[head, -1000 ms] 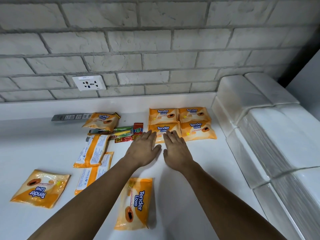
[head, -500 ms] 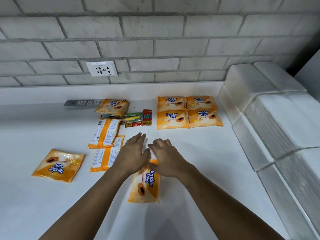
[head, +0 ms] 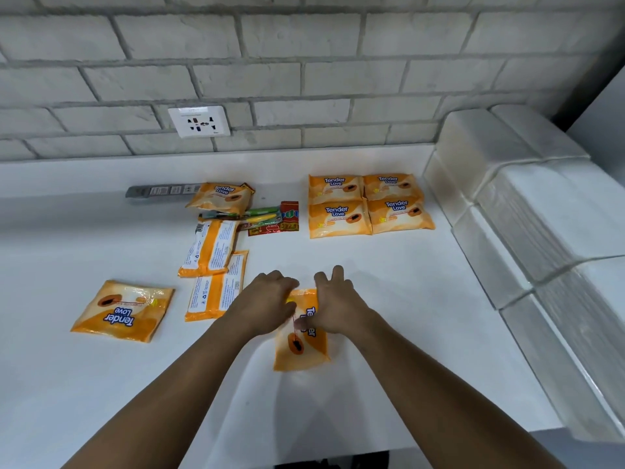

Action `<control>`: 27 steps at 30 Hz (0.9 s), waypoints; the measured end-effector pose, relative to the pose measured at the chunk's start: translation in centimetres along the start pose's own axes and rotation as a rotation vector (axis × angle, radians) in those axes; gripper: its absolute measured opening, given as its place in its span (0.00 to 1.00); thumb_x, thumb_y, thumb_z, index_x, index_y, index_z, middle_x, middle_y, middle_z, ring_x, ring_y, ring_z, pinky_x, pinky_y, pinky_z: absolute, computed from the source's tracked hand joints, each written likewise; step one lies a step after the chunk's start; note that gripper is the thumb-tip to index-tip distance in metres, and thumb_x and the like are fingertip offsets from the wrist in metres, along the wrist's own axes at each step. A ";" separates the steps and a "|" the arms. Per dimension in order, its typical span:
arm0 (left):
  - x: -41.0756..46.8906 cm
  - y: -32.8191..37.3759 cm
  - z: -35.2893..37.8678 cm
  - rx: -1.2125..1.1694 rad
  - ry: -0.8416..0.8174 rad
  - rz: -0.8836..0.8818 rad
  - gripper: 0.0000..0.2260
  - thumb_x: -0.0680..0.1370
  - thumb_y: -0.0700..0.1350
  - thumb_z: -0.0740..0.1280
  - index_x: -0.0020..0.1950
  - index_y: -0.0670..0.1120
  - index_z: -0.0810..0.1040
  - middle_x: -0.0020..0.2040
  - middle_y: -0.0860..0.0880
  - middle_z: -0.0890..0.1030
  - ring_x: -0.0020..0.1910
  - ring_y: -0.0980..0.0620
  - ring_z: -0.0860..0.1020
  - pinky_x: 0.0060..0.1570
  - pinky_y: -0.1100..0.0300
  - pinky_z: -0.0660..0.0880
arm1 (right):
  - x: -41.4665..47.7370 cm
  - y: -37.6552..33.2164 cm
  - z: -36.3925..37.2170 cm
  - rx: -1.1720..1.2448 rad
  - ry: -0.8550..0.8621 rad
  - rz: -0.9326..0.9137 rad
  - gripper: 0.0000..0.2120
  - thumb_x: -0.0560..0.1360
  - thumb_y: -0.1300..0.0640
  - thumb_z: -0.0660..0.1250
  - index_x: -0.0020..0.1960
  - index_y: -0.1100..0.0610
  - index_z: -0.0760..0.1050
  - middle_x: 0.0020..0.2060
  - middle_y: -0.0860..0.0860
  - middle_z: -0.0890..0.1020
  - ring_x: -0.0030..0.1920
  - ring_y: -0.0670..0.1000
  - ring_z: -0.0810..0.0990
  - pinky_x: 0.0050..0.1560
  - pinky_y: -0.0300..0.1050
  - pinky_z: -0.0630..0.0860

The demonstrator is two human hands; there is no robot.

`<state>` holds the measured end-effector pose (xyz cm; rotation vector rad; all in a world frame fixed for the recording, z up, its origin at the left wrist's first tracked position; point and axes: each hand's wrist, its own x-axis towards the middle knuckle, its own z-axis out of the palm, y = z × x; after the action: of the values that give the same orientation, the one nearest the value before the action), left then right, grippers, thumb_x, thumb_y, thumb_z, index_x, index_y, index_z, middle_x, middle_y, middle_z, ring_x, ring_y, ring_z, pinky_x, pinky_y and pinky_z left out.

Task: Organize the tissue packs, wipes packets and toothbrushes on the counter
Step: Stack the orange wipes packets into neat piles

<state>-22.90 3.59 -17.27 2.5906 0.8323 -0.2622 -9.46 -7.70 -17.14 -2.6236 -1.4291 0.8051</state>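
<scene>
Having left the tidy block of four packs (head: 370, 204), the left hand (head: 267, 304) and right hand (head: 340, 308) now clasp the nearest wipes packet (head: 302, 350), likely placed next.

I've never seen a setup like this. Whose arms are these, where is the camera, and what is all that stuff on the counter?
There is no machine here. These are a person's two bare arms, filmed by a wide-angle camera worn on the head, looking forward and down. The left hand and right hand both lie on one orange packet on the white counter. Whether they grip it or just press on it is unclear. At the back sits a neat square of four packets. Four loose packets lie to the left, near a pack of toothbrushes. White wrapped bundles line the right edge.
</scene>
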 end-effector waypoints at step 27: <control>3.1 1.8 1.7 -0.346 0.333 -0.348 0.04 0.86 0.45 0.61 0.57 0.46 0.72 0.47 0.46 0.79 0.43 0.47 0.79 0.40 0.54 0.73 | 1.3 2.8 -1.3 0.545 0.210 0.334 0.24 0.78 0.49 0.69 0.68 0.60 0.66 0.61 0.58 0.76 0.62 0.59 0.77 0.60 0.52 0.77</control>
<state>-19.40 3.13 -19.19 2.1839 1.3182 0.2104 -6.13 -8.02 -17.39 -2.4354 -0.6116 0.7759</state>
